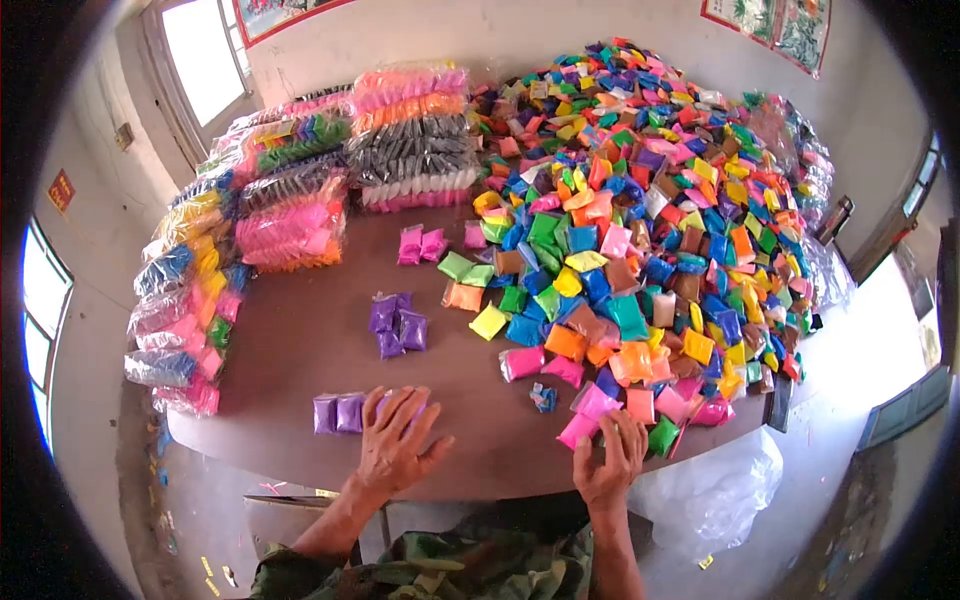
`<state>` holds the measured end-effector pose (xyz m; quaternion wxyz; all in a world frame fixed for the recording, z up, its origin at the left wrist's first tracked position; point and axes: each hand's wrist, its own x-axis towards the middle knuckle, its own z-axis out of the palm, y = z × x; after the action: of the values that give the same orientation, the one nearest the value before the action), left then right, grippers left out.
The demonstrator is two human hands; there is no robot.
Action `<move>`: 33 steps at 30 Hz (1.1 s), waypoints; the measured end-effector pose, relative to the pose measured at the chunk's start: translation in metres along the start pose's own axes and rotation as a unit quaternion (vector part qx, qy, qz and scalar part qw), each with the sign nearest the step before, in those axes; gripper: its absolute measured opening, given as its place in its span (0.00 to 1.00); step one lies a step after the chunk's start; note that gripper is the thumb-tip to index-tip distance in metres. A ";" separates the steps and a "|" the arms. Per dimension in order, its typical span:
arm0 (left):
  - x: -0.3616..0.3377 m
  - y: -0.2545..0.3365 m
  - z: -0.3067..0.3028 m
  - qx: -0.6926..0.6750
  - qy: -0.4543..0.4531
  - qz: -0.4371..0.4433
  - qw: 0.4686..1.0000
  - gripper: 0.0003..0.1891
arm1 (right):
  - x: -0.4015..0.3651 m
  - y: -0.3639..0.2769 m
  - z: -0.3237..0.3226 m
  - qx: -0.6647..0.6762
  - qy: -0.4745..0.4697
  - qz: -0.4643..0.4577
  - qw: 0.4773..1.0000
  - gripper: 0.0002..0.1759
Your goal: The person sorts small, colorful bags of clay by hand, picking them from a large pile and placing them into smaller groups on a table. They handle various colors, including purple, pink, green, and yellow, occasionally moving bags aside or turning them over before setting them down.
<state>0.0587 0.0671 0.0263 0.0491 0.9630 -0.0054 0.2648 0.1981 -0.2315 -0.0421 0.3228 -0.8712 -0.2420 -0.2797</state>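
Note:
My left hand (398,445) lies flat with fingers spread at the right end of a short row of purple packets (350,412), covering part of it. Beyond it on the brown table (300,340) is a loose cluster of purple packets (397,325). My right hand (611,462) is at the near edge of a big heap of coloured packets (600,240), its thumb and fingers apart. Its fingertips are right beside a pink packet (578,430) and a salmon packet (640,405). A green packet (662,437) lies just right of that hand.
Clear bags of sorted packets are stacked at the left (180,310) and back (415,140). A small blue scrap (543,397) lies between my hands. Several pink packets (420,245) sit farther back. Clear plastic sheeting (715,490) hangs below the table's right front edge.

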 end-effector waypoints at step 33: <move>0.199 0.005 0.057 -0.443 -0.024 -0.200 0.873 0.14 | -0.009 0.012 0.009 0.011 0.016 0.019 1.000 0.20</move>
<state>0.2585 0.0596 0.0796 0.5226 0.8269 0.0691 0.1959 0.2019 -0.2353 -0.0587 0.3411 -0.8677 -0.2233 -0.2846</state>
